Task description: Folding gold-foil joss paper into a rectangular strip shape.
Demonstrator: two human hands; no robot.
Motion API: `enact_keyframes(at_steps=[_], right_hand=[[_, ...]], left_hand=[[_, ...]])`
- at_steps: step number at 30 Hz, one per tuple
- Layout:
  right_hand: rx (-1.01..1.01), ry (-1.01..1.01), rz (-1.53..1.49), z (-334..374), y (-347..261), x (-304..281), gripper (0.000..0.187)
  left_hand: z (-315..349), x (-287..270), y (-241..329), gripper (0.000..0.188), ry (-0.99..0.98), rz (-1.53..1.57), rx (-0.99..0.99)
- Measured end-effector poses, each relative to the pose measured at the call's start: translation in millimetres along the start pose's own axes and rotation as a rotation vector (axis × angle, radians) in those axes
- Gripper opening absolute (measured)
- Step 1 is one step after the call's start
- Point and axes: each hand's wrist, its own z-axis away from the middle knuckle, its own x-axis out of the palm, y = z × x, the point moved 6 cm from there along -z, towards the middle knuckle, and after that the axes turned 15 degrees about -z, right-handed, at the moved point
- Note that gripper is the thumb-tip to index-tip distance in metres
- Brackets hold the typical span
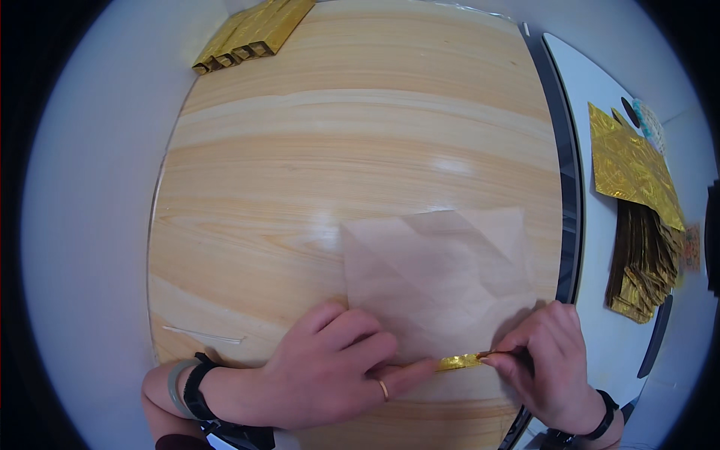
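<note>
A sheet of gold paper (435, 270) lies with its dull pinkish-brown side up on the near part of the wooden table. Along its near edge a narrow folded strip shows the shiny gold face. My left hand (337, 367) rests on the sheet's near left part, its ringed finger stretched along the strip and the other fingers curled; its thumb is hidden. At the near right corner my right hand (544, 364) pinches the end of the gold strip between thumb and fingers. Faint creases cross the sheet.
Several hollow gold paper bars (255, 34) lie together at the table's far left corner. A thin white strip (202, 334) is on the left. Beyond a gap to the right, a white table (581, 82) carries gold sheets (634, 161) over a stack of folded gold paper (641, 262).
</note>
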Motion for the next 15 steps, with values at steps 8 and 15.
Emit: enact_keyframes(at_steps=[8, 15], right_hand=[[-0.032, 0.022, -0.021, -10.4, 9.3, -4.6, 0.025], [-0.029, 0.004, -0.041, -15.7, 10.8, -8.7, 0.027]], left_hand=[[1.2, 1.3, -5.7, 0.05, 0.096, 0.042, 0.013], [-0.9, -1.7, -6.4, 0.053, 0.053, 0.044, 0.056]])
